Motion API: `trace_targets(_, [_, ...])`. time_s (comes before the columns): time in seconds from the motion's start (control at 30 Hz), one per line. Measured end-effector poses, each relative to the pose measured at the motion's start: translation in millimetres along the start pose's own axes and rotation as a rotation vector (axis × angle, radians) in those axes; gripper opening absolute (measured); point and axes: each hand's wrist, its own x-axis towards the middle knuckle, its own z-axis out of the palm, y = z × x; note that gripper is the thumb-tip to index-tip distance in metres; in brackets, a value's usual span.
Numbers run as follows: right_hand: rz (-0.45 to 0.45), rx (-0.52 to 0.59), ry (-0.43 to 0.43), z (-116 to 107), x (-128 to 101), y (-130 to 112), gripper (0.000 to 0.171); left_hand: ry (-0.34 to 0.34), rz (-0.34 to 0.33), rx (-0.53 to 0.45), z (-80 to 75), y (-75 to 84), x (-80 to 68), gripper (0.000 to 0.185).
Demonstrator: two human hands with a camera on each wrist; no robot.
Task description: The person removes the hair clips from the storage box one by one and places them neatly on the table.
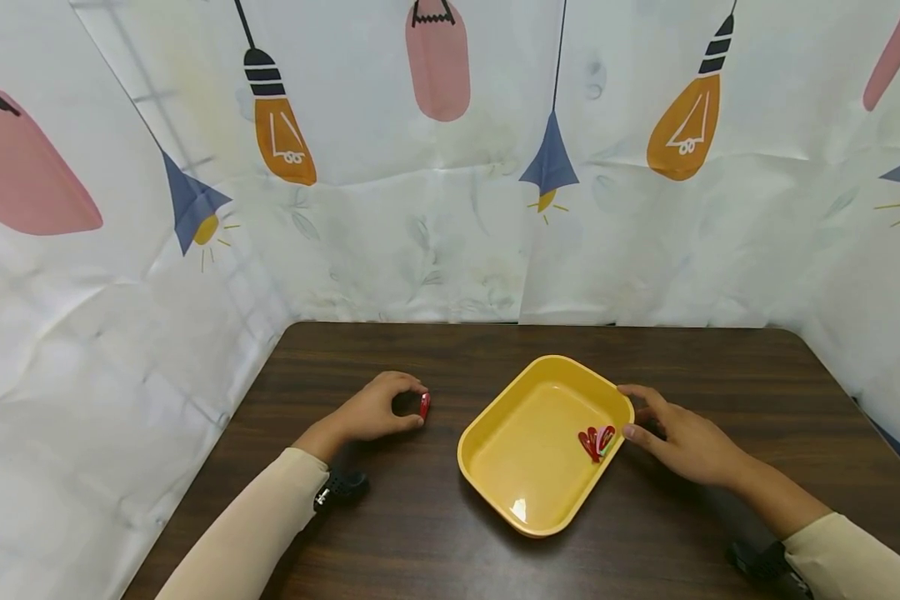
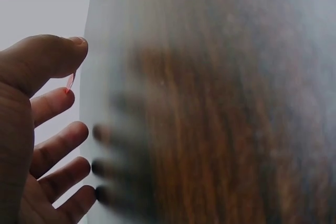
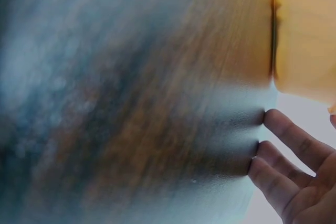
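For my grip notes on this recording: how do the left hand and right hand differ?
The left hand pinches a red clip between thumb and finger; no clip shows in the right hand.
The left hand is apart from the tray, on its left; the right hand has its thumb and a finger at the tray's right rim.
Both come from pale sleeves.

Blurry, glare-hazed tabletop [image 2: 210, 129] in wrist views

Lamp-printed cloth [image 1: 435, 233] hangs behind the table [image 1: 412, 508]
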Motion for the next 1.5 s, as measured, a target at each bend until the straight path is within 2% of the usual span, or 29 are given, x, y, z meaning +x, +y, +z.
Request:
trace_targets(0.63, [-0.010,0.000,0.002,1.5,-0.4,2.3,0.062,-0.004,0.011,0.069,8.5,-1.0,0.7,0.046])
trace_targets(0.87, [-0.013,0.010,0.006,0.8,-1.2,0.1,0.061,-0.034,-0.025,0.060,6.0,3.2,-0.7,0.048])
trace_targets(1.13, [-0.023,0.004,0.013,0.3,-0.3,-0.6,0.061,-0.049,-0.029,0.040,0.9,5.5,1.0,0.049])
trace_targets(1.3, [-0.019,0.004,0.010,-0.7,-0.2,-1.6,0.061,-0.053,-0.020,0.050,-2.4,5.6,3.0,0.051])
trace_targets(1.5, [-0.022,0.007,0.009,0.3,-0.5,-0.1,0.059,-0.038,0.003,0.029,-7.1,12.9,6.5,0.052])
